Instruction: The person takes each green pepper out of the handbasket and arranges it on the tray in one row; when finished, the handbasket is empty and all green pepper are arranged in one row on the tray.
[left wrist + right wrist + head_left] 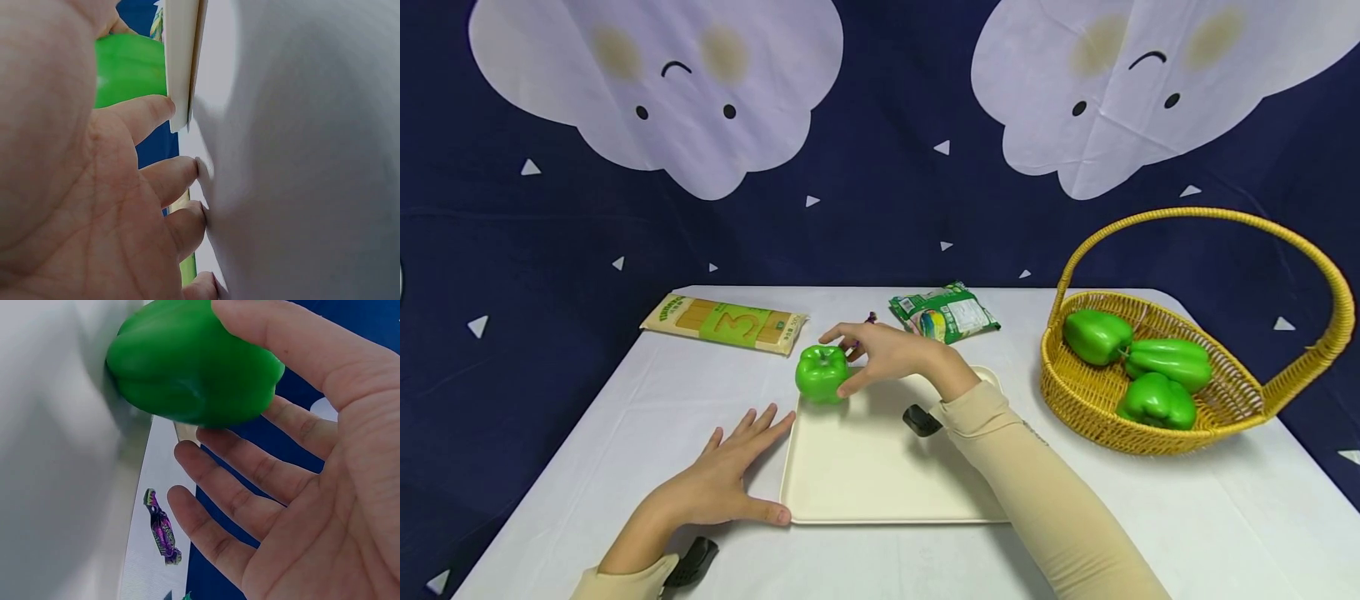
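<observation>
Within the right grip point(889, 350), perhaps loosely, a green pepper point(820, 377).

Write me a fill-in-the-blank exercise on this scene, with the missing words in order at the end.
1. The green pepper nearest the right hand sits at the far ____ corner of the tray.
2. The left hand has its index fingertip at the edge of the ____.
3. Inside the basket are ____ peppers.

Missing words: left; tray; three.
</observation>
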`<act>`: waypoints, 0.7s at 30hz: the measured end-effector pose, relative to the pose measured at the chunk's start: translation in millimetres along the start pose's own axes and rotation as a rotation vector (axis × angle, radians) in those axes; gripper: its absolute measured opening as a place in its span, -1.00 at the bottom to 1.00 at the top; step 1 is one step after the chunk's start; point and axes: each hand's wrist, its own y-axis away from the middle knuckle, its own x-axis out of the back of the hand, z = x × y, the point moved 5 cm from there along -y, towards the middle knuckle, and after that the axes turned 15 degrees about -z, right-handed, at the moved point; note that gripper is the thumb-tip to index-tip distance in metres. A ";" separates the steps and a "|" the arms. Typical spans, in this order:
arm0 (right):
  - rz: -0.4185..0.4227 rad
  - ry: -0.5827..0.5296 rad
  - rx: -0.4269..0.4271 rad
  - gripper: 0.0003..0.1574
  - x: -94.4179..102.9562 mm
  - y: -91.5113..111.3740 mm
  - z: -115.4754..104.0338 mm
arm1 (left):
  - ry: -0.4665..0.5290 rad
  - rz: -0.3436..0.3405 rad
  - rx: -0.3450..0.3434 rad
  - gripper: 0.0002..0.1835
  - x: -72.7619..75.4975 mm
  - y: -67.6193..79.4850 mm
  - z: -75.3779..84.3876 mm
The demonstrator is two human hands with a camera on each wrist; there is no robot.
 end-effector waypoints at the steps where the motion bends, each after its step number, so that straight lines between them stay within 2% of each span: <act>1: 0.000 -0.002 0.000 0.05 -0.1 -0.2 0.1 | 0.002 -0.001 0.000 0.41 0.0 -0.1 0.0; 21: -0.010 0.036 -0.001 0.03 -2.3 -7.3 -2.5 | 0.008 -0.001 -0.012 0.41 0.8 0.3 1.4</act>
